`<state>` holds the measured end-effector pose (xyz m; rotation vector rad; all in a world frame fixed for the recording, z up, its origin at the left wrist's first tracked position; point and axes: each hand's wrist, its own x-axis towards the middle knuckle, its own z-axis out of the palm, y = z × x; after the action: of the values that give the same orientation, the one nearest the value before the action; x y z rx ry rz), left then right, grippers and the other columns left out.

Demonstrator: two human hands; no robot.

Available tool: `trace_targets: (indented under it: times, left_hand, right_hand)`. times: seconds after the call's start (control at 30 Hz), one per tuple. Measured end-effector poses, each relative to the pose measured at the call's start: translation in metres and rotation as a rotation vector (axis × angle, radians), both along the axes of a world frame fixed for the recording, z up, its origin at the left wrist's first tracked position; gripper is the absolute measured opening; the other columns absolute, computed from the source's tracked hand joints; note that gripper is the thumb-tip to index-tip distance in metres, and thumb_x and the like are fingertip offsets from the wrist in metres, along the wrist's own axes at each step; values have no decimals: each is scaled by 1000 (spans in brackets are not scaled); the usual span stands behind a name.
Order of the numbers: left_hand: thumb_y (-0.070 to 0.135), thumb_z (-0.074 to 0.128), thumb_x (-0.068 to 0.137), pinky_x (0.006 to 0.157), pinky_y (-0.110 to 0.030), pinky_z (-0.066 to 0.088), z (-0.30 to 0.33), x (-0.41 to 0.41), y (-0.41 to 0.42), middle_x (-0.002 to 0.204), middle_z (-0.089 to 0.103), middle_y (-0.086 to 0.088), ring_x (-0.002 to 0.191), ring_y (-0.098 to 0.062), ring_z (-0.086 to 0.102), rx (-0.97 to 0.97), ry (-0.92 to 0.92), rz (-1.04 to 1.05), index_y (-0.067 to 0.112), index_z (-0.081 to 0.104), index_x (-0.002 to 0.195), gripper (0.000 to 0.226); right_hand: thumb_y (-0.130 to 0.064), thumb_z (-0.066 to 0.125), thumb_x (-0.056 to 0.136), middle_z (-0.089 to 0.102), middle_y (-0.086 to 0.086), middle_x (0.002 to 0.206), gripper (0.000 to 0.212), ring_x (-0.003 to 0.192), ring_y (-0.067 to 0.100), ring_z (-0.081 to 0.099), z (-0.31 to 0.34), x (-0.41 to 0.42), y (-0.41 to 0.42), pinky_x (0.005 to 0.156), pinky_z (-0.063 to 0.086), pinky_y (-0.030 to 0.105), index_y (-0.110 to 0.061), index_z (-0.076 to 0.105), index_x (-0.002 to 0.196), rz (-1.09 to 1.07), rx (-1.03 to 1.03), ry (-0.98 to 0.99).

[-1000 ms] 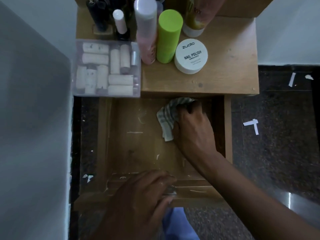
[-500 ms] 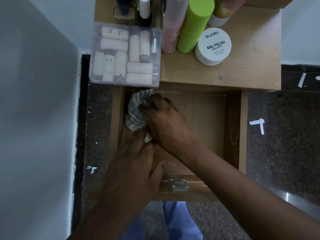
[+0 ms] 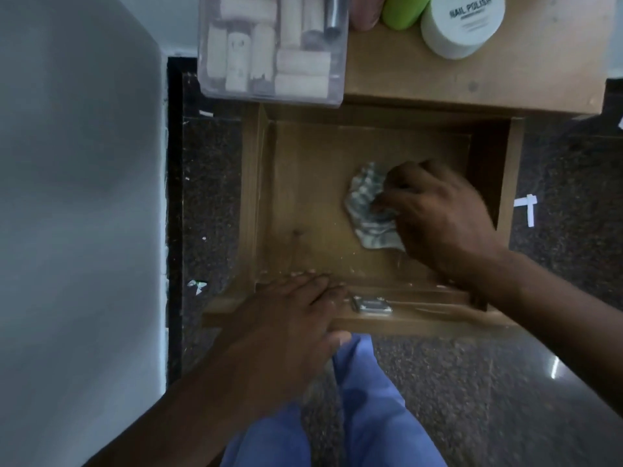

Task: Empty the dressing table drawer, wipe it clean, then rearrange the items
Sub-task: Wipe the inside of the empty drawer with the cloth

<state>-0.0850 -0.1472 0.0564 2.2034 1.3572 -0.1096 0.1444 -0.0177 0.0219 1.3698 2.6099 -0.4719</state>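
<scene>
Wooden drawer (image 3: 303, 197) is emptied and mid-wipe: striped cloth (image 3: 367, 210) is gripped by curled right hand (image 3: 438, 214) fingers near its right wall. Its front edge is steadied by flat left hand (image 3: 286, 328), fingers straight, nothing held; box of tubes (image 3: 273, 48) and nail polish jar (image 3: 462, 21) on the tabletop are left to be rearranged.

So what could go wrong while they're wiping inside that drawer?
The clear plastic box sticks out past the edge of the tabletop, right above the open drawer. A bump could knock it in. The right hand wipes with the cloth close to the right wall, so knuckles might scrape the wood. White crumbs near the front, by the left hand, might get missed.
</scene>
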Motion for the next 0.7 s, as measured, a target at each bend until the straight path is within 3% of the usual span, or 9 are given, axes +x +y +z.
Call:
trace_targets:
  times: [0.07, 0.2, 0.37, 0.47, 0.6, 0.7]
  left_hand:
    - [51, 42, 88, 90, -41, 60, -1, -1, 1, 118, 77, -5, 108, -21, 75, -4, -21, -1, 16, 77, 119, 59]
    - [49, 42, 89, 90, -38, 60, -2, -2, 0, 118, 77, -7, 108, -22, 75, 12, -22, -21, 13, 77, 118, 58]
    - [50, 44, 94, 87, -43, 61, -8, -7, 4, 119, 74, -8, 106, -29, 72, -115, -117, -43, 11, 69, 126, 56]
    - [54, 39, 95, 91, -47, 58, -13, -9, 6, 127, 71, -11, 114, -32, 69, -162, -133, -26, 12, 65, 132, 63]
    - [50, 42, 93, 85, -50, 63, -13, -10, 4, 124, 73, -18, 109, -35, 73, -81, -128, -47, 7, 71, 125, 61]
    - [50, 41, 95, 84, -50, 62, -14, -10, 5, 123, 74, -16, 109, -34, 73, -64, -124, -46, 7, 71, 125, 61]
  right_hand:
    - [-19, 76, 79, 63, 13, 129, 41, 112, 38, 57, 4, 9, -3, 80, 53, 46, -21, 73, 119, -87, -9, -49]
    - [-18, 82, 78, 60, 12, 119, 39, 102, 36, 62, 3, 1, -16, 71, 48, 35, -22, 74, 116, -122, -106, -6]
    - [-18, 75, 81, 57, 9, 114, 30, 101, 34, 61, -11, -49, -23, 76, 55, 42, -23, 72, 110, -25, -222, 186]
    - [-20, 73, 82, 57, 14, 112, 26, 96, 36, 62, -17, -86, -16, 72, 52, 38, -18, 74, 109, -79, -164, 269]
    - [-14, 68, 84, 59, 19, 131, 37, 107, 39, 65, -21, -109, 18, 83, 59, 42, -14, 70, 121, -405, 20, 364]
    - [-18, 65, 87, 56, 16, 138, 42, 110, 38, 64, -22, -112, 23, 81, 54, 32, -15, 65, 129, -498, 108, 303]
